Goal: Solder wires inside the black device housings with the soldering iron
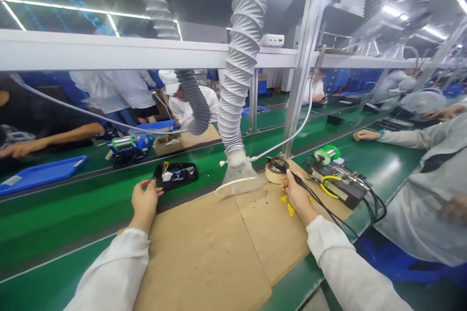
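Note:
My left hand is at the near end of a black device with coloured wires and a white connector on top; its fingers are closed at the device's edge. The device lies on the green belt. Over the right part of the brown cardboard, my right hand is closed round a soldering iron with a black cable. The iron's front end is over a tape roll with small bits inside. Yellow-handled pliers lie partly under my right hand.
A fume hose with a clear funnel hangs above the cardboard's far edge. At the right stand a solder spool and a soldering unit with cables. A blue tray is at the left. Other people sit across and at the right.

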`<state>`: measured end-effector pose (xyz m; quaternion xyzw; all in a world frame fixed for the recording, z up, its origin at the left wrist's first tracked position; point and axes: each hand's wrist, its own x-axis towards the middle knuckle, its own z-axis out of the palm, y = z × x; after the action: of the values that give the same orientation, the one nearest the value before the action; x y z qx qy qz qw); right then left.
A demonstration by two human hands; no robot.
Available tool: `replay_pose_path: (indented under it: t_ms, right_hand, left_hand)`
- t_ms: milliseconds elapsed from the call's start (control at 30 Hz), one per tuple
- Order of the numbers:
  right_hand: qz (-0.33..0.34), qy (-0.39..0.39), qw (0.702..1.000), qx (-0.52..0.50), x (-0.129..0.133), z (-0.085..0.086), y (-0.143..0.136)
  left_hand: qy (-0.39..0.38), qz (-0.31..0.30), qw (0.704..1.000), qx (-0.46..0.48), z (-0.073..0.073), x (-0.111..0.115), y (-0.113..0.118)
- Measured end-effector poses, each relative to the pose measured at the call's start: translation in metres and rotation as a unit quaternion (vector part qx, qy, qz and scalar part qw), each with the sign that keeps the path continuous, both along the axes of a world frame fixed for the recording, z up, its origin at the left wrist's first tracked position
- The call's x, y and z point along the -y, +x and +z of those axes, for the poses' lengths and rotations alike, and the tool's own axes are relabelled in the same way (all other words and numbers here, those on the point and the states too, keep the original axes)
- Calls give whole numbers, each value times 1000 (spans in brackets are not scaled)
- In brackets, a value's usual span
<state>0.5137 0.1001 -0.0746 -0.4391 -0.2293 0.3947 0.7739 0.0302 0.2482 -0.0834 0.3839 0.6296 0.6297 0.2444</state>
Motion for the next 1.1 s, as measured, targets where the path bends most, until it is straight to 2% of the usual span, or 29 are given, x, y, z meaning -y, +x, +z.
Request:
replay_pose_path:
  t_ms: [167, 367, 567, 700, 833, 1100]
  right_hand:
    - [43, -36, 997, -47, 3, 2, -1]
    - [3, -36, 997, -71, 6, 8, 8]
    - [-25, -12, 999, -43, 4, 8, 19]
    - [-43, -3, 999, 15, 3, 8, 19]
    - [-63, 10, 991, 119, 8, 12, 17]
    - [-94, -30, 944, 316, 25, 17, 14]
  left_hand:
    - [-25, -4, 1000, 6, -4, -4, -2]
    - [-49, -16, 998, -32, -2, 1, -1]
    - [-59, -25, 996, -69, -1, 4, 0]
    - [-72, -35, 993, -83, 0, 4, 0]
    - [-72, -45, 992, -96, 0, 4, 0]
    - [-75, -51, 991, -97, 0, 4, 1]
